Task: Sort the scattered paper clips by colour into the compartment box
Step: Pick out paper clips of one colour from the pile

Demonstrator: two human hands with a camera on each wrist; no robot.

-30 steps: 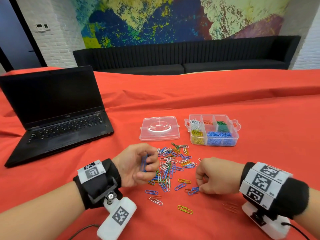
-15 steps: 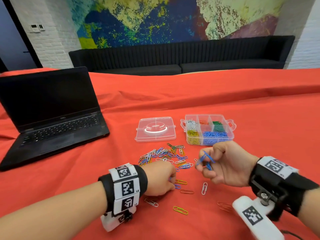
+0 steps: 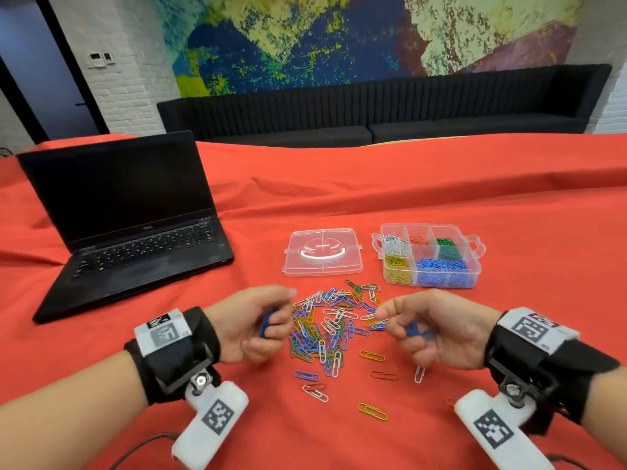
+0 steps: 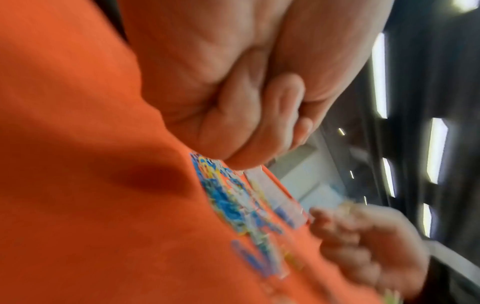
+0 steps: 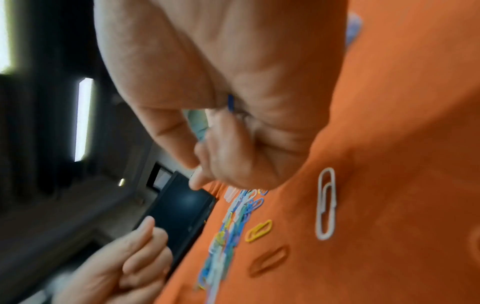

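A heap of mixed-colour paper clips (image 3: 330, 325) lies on the red cloth between my hands. My left hand (image 3: 268, 322) hovers at the heap's left edge, fingers curled round a bunch of blue clips (image 3: 266, 323). My right hand (image 3: 412, 329) is at the heap's right edge and grips blue clips (image 3: 415, 331) in its curled fingers; a blue tip (image 5: 230, 102) shows in the right wrist view. The clear compartment box (image 3: 429, 254) stands behind the heap to the right, holding white, red, green, yellow and blue clips in separate cells.
The box's clear lid (image 3: 322, 252) lies left of the box. An open black laptop (image 3: 125, 212) stands at the far left. Loose clips lie nearer me: a white one (image 3: 420, 374), a yellow one (image 3: 372, 411), a red one (image 3: 384, 375). A black sofa (image 3: 373, 106) runs behind.
My left hand has lifted off the cloth and turned palm-in with blue clips in it. My right hand has come down to the heap's right edge, still holding blue clips.
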